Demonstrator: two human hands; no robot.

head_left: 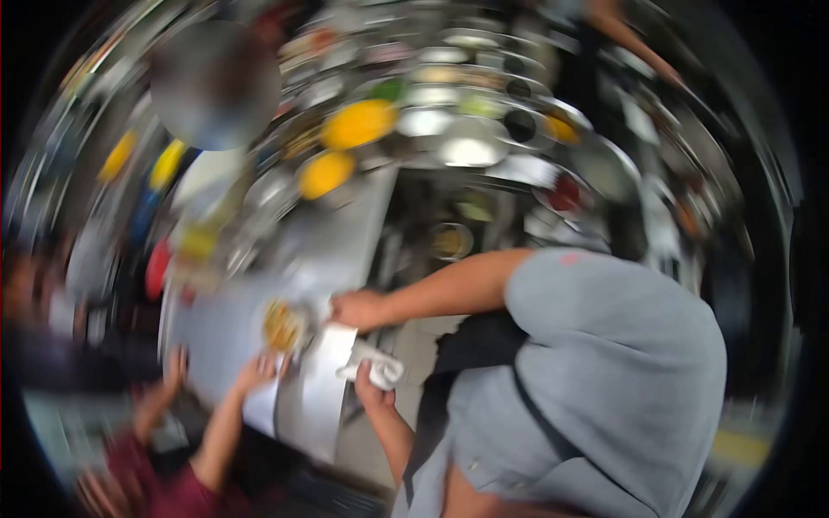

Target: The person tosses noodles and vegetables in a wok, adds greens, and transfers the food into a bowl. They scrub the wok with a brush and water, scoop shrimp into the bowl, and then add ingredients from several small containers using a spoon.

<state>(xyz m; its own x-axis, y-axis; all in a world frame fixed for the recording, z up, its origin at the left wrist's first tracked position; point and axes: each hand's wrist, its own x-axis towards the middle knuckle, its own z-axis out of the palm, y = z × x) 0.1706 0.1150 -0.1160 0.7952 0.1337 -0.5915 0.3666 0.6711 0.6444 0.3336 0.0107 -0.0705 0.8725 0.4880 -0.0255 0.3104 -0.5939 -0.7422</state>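
My left hand (pixel 376 393) is closed around a folded white cloth (pixel 380 369), beside the near edge of the metal table (pixel 315 401). Just above it, my right hand (pixel 356 310) is at the table's edge with its fingers curled. What it grips, if anything, is too blurred to make out. To its left on the table is a clear-looking bowl with yellowish food (pixel 281 326). A co-worker's hand (pixel 259 371) reaches toward this bowl from the lower left, close to its rim.
Another hand (pixel 177 369) by a maroon sleeve (pixel 129 462) is at the table's left end. Beyond the table are orange-yellow containers (pixel 358 123) and several round metal pans (pixel 471 147). A person's arm (pixel 635 43) shows at upper right. Motion smears much of the scene.
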